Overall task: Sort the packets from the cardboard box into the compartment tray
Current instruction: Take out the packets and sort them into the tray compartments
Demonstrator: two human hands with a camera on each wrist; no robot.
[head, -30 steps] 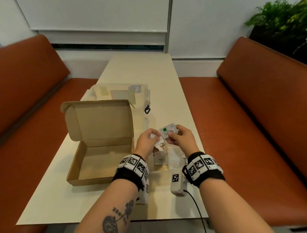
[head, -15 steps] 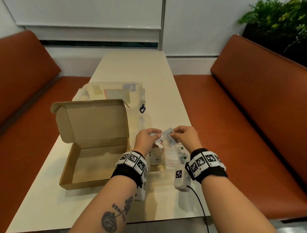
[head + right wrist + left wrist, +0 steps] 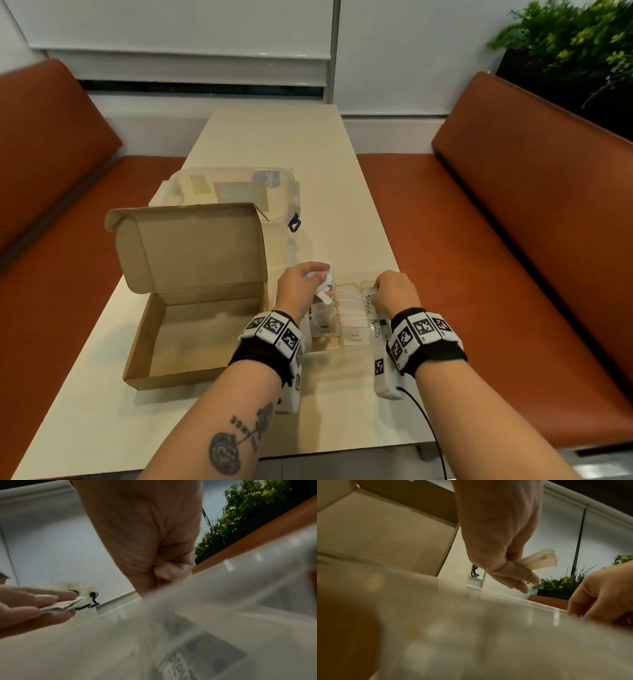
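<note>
A long cream-coloured rectangular table (image 3: 267, 144) is seen running away from the camera toward a white wall with a lowered white roller blind (image 3: 178, 31). Rust-orange upholstered benches are set along both sides of the table, one on the left (image 3: 51, 192) and one on the right (image 3: 513, 212). A clear lidded plastic container (image 3: 236, 186) with a dark blue clasp (image 3: 294, 224) is placed on the table. A leafy green plant (image 3: 568, 37) in a dark planter is seen behind the right bench. A black cable (image 3: 428, 428) is draped over the table's near edge.
</note>
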